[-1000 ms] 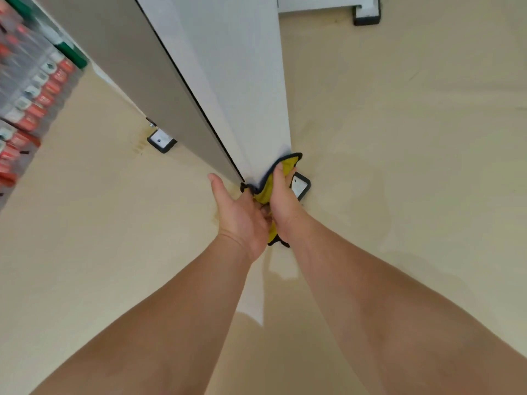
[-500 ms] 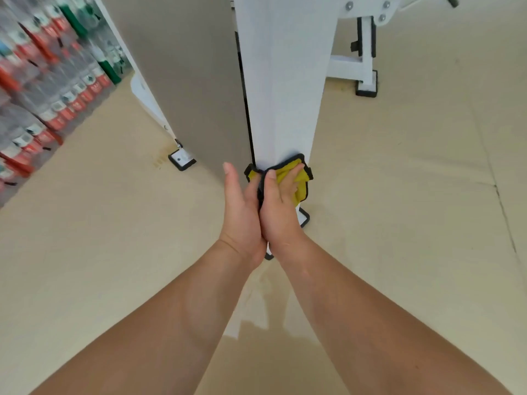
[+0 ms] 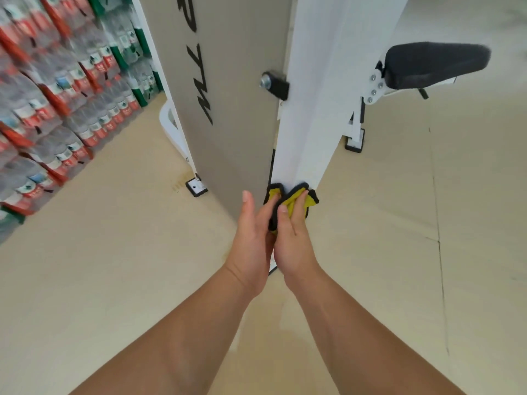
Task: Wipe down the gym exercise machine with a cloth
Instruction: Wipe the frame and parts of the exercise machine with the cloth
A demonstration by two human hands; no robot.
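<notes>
Cloth (image 3: 295,203) bunched low on machine post (image 3: 310,109), at 12 o'clock from right hand (image 3: 293,240); fingers and thumb pinching it. Left hand (image 3: 253,240) beside at 9 o'clock, fingers straight, together, tips touching cloth. Post's long axis toward 12 o'clock; upward stroke likely, right hand nearer.

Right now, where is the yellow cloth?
Head view, just right of centre: the right hand holds the yellow cloth against the white post, low down, left hand beside it.

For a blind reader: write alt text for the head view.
The right hand holds a yellow cloth low against the machine's white upright, the left hand open beside it. A black seat pad sits to the right; bottles are stacked left.
</notes>
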